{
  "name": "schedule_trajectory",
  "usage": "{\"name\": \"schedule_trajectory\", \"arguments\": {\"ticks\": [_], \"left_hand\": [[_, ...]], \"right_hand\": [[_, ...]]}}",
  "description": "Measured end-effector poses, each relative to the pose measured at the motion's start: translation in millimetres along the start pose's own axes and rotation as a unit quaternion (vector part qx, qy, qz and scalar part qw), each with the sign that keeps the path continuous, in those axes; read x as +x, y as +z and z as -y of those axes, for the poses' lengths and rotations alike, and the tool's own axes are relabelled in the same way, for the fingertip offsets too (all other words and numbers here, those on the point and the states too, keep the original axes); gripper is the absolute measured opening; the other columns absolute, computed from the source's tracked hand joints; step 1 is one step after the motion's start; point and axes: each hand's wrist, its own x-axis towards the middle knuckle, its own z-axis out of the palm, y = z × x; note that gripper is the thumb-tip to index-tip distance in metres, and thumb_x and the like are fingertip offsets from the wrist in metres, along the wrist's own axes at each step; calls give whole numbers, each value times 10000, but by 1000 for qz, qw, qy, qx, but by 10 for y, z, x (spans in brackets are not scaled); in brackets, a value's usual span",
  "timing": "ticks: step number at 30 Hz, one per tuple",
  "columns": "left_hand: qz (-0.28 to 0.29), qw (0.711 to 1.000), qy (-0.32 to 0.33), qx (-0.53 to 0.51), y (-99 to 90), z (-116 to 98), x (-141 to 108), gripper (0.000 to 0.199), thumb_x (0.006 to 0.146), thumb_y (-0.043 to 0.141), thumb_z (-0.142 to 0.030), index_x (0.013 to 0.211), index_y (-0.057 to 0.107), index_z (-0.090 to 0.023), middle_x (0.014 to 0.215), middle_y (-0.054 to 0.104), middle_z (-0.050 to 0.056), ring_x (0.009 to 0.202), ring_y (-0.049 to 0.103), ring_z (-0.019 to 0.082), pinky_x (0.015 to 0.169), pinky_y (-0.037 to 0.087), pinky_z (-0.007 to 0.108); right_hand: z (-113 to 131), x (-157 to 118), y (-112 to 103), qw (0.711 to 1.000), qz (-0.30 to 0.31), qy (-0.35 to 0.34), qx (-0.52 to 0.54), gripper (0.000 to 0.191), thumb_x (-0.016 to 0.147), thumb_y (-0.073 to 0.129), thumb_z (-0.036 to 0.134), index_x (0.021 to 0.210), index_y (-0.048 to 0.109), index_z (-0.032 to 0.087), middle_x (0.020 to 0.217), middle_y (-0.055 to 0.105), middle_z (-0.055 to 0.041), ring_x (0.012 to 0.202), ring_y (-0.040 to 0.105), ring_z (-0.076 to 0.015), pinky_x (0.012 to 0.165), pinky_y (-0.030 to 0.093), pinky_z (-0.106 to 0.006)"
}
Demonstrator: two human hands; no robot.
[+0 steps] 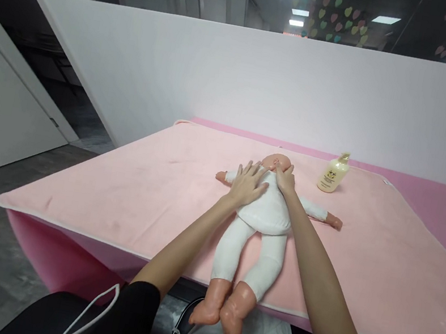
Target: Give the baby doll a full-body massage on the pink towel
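A baby doll [265, 215] with a white cloth body and tan plastic head, hands and feet lies stretched out on a pink blanket. Its head points away from me, and its feet hang past the near table edge over my lap. My left hand [248, 184] rests flat, fingers spread, on the doll's upper body at the left shoulder side. On the other shoulder, close to the neck and head, lies my right hand [285, 181], its thumb apart from the fingers. An ear shows on the head, which is turned sideways; whether the doll lies face up I cannot tell.
A pale yellow pump bottle [332, 175] stands upright on the blanket [129, 185], right of the doll's head. Beneath the blanket a brighter pink cover [429, 197] drapes the table. A white wall [237, 83] rises behind, with glass above. A white door [1, 105] is at far left.
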Motion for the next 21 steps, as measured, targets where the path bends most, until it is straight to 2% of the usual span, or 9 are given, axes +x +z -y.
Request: {"name": "schedule_trajectory", "arguments": {"ticks": [3, 7, 9, 12, 14, 17, 21], "left_hand": [[75, 996, -49, -10, 144, 126, 74, 567, 871, 334, -488, 1390, 316, -260, 1472, 282, 111, 1343, 221, 358, 1028, 153, 597], [83, 995, -54, -14, 228, 213, -36, 585, 884, 275, -506, 1405, 284, -240, 1450, 322, 131, 1328, 278, 313, 1035, 174, 551], [88, 994, -58, -14, 229, 225, -71, 597, 881, 277, -516, 1408, 279, -235, 1443, 335, 131, 1330, 279, 299, 1047, 149, 535], [99, 993, -55, -36, 232, 262, -65, 616, 875, 266, -545, 1408, 273, -236, 1426, 371, 114, 1322, 299, 270, 1065, 115, 513], [92, 993, -51, -58, 255, 305, -48, 631, 870, 253, -571, 1404, 278, -237, 1418, 389, 95, 1316, 310, 255, 1073, 105, 497], [63, 994, -51, -78, 316, 359, -40, 635, 867, 256, -582, 1396, 298, -233, 1411, 402, 81, 1310, 317, 246, 1083, 94, 480], [31, 992, -92, -82, 367, 353, -61, 566, 879, 305, -513, 1380, 329, -252, 1410, 405, 63, 1312, 318, 228, 1096, 92, 471]], "right_hand": [[-21, -54, -22, 1000, 0, -16, -24, 764, 854, 271, 590, 1407, 135, 81, 1304, 449, -226, 1133, 494, -299, 892, 373, -352], [-127, -177, -75, 996, 0, -59, -74, 743, 865, 279, 553, 1417, 120, 81, 1387, 362, -219, 1164, 475, -303, 924, 356, -359], [-222, -251, -126, 991, 4, -83, -100, 669, 878, 259, 540, 1388, 228, 107, 1341, 439, -185, 1143, 493, -296, 915, 363, -364], [-393, -359, -242, 981, 25, -126, -147, 512, 914, 213, 469, 1230, 466, 156, 1197, 580, -130, 1093, 529, -273, 922, 349, -371], [-510, -412, -326, 972, 28, -158, -170, 448, 929, 220, 417, 1140, 541, 187, 1149, 617, -93, 1081, 535, -246, 967, 301, -381], [-666, -438, -405, 961, 7, -206, -186, 396, 935, 248, 370, 1101, 568, 207, 1120, 636, -57, 1048, 541, -210, 989, 262, -370], [-807, -384, -358, 948, -45, -243, -200, 394, 930, 248, 341, 1014, 599, 183, 994, 664, -71, 898, 572, -195, 766, 362, -278]]}}
